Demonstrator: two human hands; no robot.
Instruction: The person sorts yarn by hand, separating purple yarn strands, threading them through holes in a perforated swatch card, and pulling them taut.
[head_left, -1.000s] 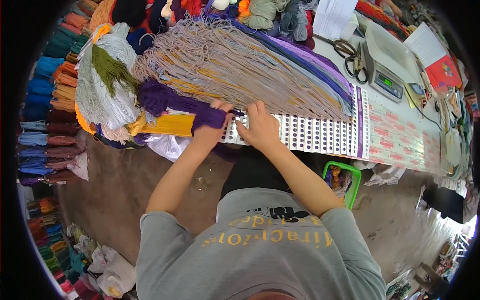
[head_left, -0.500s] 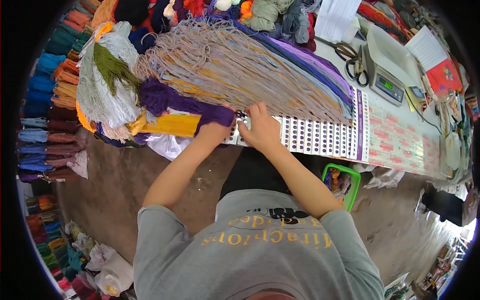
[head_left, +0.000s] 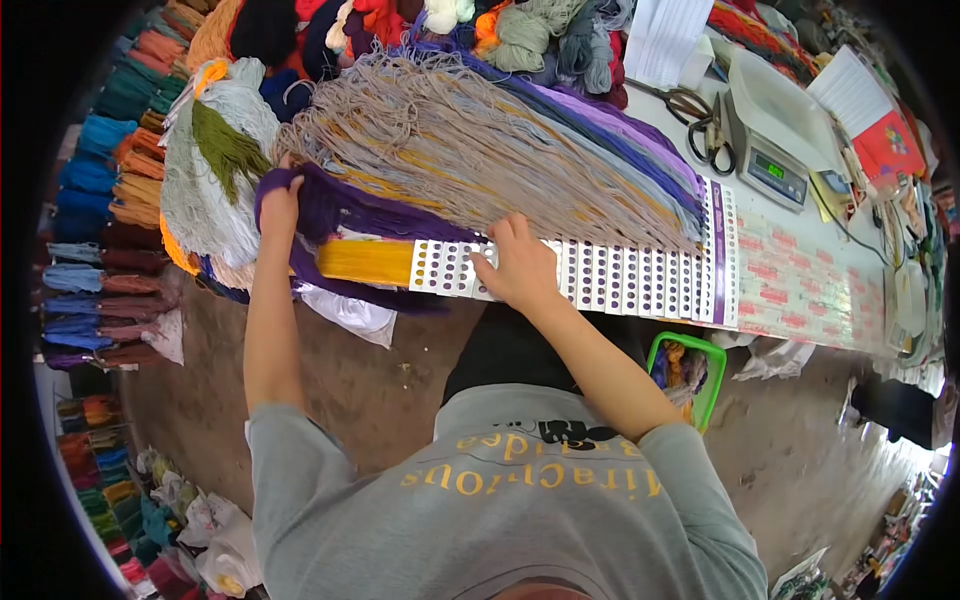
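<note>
A purple yarn skein (head_left: pixel 380 213) stretches along the table's near side, its right end reaching the row of white punched cards (head_left: pixel 610 275) with round holes. My left hand (head_left: pixel 279 207) is closed around the skein's left end, with strands hanging below it. My right hand (head_left: pixel 522 262) lies over the left part of the cards, fingers bent at their far edge near the purple yarn's end and thumb on the card face. What lies under the right palm is hidden. A flat yellow thread bundle (head_left: pixel 366 262) lies left of the cards. Long beige-grey threads (head_left: pixel 450 140) fan out behind.
Scissors (head_left: pixel 715 145) lie by a digital scale (head_left: pixel 775 150) at the right back. Grey-white yarn (head_left: pixel 220 150) is heaped at the left beside an olive tassel (head_left: pixel 222 140). A green basket (head_left: pixel 712 385) stands below the table edge. Coloured skeins (head_left: pixel 85 240) hang at far left.
My left hand has moved left and away from the cards, drawing out the purple yarn. Cards it covered now show. My right hand has stayed at nearly the same place.
</note>
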